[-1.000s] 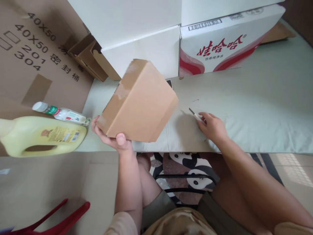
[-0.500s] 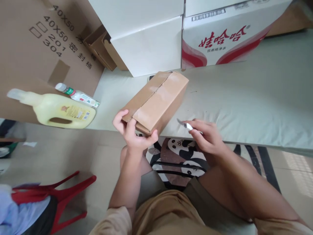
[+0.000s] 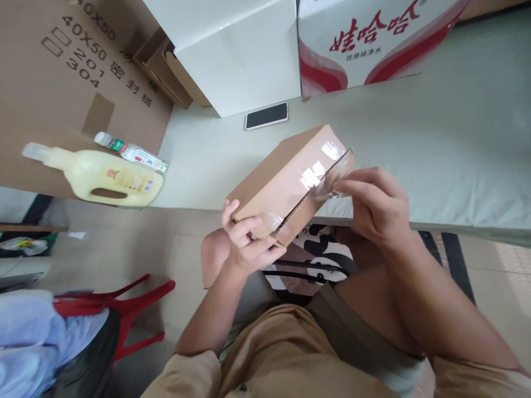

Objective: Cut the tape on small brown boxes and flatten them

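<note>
Cardboard box held over our lap, tape at its far end

Cardboard box (image 3: 286, 185), brown and shut, sits tilted in the air between our hands, above our knees and just in front of the pale table (image 3: 435, 127). Our left hand (image 3: 246, 243) cups the near corner, fingers curled over the top and thumb under the edge. Our right hand (image 3: 375, 202) is closed at the far corner, fingertips pinching a loose strip of clear tape (image 3: 332, 179) that lies across the seam. We cannot see what the box holds.

On the table a dark phone (image 3: 266, 115) lies flat, well apart from the box. Behind it stand a plain white carton (image 3: 240, 61) and a white carton with red lettering (image 3: 365, 44), both closed. To the left, a yellow jug (image 3: 103, 177) and a small clear bottle (image 3: 130, 153) lie on their sides just beside each other, against a big flattened brown carton (image 3: 62, 83). A red stool (image 3: 120, 309) stands low on the left
</note>
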`<move>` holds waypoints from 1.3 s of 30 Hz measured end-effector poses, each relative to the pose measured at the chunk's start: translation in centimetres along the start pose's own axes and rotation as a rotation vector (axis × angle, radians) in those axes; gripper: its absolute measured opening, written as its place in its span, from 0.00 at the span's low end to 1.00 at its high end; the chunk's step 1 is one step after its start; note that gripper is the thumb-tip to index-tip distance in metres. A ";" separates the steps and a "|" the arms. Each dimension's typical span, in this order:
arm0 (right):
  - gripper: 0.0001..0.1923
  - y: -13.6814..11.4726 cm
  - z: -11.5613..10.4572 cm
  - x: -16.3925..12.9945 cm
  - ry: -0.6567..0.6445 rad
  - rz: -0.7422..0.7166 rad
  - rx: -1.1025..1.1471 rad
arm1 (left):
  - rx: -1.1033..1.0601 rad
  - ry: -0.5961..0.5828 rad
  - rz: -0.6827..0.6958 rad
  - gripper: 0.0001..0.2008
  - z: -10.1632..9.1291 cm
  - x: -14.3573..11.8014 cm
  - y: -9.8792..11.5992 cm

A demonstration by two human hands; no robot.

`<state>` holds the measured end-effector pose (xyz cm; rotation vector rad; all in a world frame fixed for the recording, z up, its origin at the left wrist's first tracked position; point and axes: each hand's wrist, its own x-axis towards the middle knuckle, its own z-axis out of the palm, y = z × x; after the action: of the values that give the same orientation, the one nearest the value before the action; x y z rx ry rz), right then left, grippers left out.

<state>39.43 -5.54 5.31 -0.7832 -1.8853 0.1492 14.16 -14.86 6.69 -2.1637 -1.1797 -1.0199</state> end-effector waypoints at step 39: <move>0.18 4.8 -0.7 -0.9 -0.050 0.112 -0.319 | -0.094 -0.153 0.061 0.16 -3.3 1.9 0.4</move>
<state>42.46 -2.52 2.80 -1.1107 -1.9384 -0.0663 13.95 -16.36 10.18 -2.3718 -1.1458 -0.9146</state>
